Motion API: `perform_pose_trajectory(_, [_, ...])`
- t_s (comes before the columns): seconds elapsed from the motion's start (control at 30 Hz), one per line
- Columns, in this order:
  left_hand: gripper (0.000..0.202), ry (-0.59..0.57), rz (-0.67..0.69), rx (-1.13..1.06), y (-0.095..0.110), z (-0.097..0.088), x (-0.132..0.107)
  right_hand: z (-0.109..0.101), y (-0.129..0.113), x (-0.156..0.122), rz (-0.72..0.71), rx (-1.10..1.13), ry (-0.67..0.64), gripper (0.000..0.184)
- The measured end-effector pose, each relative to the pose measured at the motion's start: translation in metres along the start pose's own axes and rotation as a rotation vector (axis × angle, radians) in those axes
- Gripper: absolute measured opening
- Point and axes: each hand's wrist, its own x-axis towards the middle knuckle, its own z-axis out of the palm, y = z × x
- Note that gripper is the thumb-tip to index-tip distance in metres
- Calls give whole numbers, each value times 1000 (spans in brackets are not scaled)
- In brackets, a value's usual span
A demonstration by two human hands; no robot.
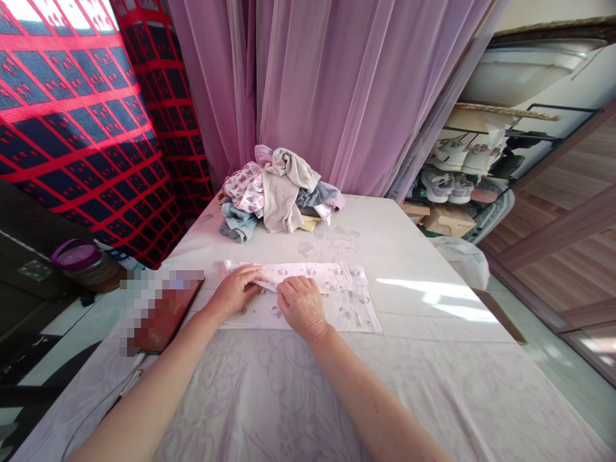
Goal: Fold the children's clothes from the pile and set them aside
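Note:
A white garment with small pink flower prints [337, 301] lies flat on the table, its far half folded over toward me. My left hand [237, 290] rests on its left end, fingers curled round the folded edge. My right hand [301, 305] presses on the middle of the cloth, fingers bent down onto the fold. Both forearms reach in from the bottom of the view.
A heap of crumpled clothes [279, 192] sits at the table's far end before pink curtains. The table wears a pale floral cloth [433, 385]. A reddish flat object [166, 314] lies at the left edge. A shoe rack [462, 173] stands at the right.

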Motion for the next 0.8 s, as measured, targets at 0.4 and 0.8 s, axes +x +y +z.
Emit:
perform_pose_trajectory(0.4, [16,44,-117,-73,12,-2,-1,5,-4,2,72,7,-31,16])
perform_pose_trajectory(0.8, [12,16,-118,-52,13,-2,-2,6,-9,1,104,117,-16,23])
